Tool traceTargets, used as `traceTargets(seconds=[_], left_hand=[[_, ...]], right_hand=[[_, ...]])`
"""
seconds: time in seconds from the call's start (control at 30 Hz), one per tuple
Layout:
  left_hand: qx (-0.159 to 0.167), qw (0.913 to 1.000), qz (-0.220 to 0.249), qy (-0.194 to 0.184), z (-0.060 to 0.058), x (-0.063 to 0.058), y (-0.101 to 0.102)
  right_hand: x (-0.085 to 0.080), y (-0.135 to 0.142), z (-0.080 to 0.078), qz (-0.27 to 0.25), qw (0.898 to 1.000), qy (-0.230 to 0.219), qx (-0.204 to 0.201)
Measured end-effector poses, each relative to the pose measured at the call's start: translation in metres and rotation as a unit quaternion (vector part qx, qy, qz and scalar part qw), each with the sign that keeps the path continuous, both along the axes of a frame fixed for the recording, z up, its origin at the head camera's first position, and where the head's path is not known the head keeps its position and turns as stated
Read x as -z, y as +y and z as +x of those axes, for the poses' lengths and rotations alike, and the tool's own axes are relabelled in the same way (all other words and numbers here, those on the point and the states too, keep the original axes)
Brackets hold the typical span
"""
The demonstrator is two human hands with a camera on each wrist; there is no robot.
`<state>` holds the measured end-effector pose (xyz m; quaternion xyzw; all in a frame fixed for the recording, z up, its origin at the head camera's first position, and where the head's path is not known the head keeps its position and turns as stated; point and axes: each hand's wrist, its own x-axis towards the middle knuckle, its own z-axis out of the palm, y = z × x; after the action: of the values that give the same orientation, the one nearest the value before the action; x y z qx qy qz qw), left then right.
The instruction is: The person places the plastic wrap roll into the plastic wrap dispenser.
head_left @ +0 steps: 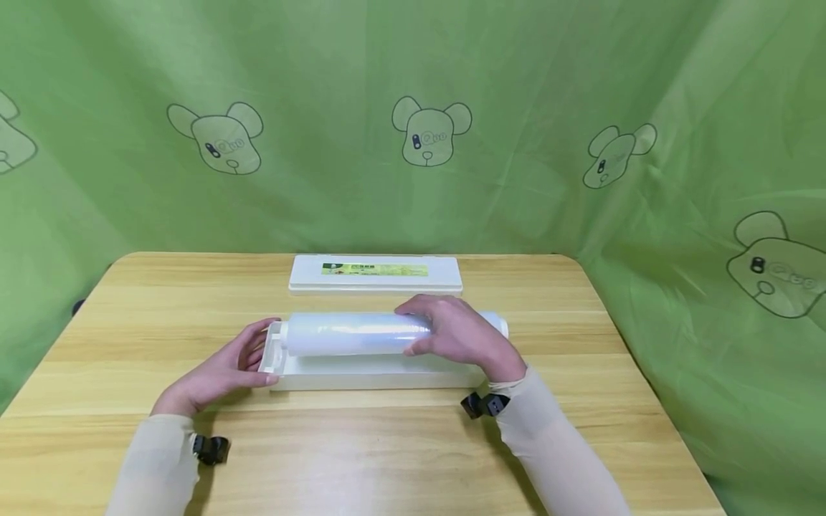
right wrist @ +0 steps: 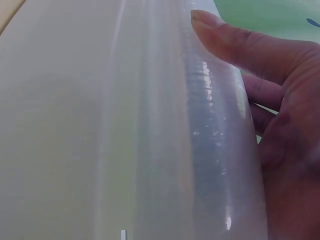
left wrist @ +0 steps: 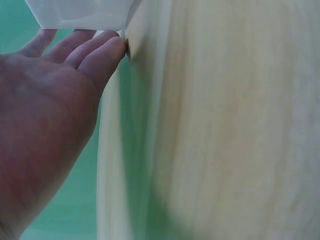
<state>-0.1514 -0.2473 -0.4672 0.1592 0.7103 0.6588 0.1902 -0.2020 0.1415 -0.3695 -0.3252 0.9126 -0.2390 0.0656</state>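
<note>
A roll of cling film [head_left: 348,334] lies lengthwise at the opening of a long white dispenser box [head_left: 381,382] on the table. My right hand [head_left: 454,331] grips the roll right of its middle, thumb on the near side and fingers over the far side. In the right wrist view, the thumb presses the glossy film [right wrist: 165,150]. My left hand [head_left: 222,367] holds the box's left end, thumb at the front corner and fingers at the back. The left wrist view has those fingertips against the white end wall [left wrist: 82,17]. How the roll's right end sits is partly hidden.
Behind the box lies a white lid [head_left: 445,274] with a yellow-green label [head_left: 387,269]. The wooden table [head_left: 310,459] ends at a green curtain [head_left: 323,201] printed with mouse heads, at the back and sides. Small black cameras are strapped to both wrists.
</note>
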Motion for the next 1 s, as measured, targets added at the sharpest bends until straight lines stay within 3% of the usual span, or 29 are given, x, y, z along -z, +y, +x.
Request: traceTargets(seconds=[1.0], left_hand=[[0.004,1.0,0.004,-0.003,-0.001,0.001,-0.001]], right_hand=[[0.009,-0.015,0.003,0.025,0.999,-0.038,0.003]])
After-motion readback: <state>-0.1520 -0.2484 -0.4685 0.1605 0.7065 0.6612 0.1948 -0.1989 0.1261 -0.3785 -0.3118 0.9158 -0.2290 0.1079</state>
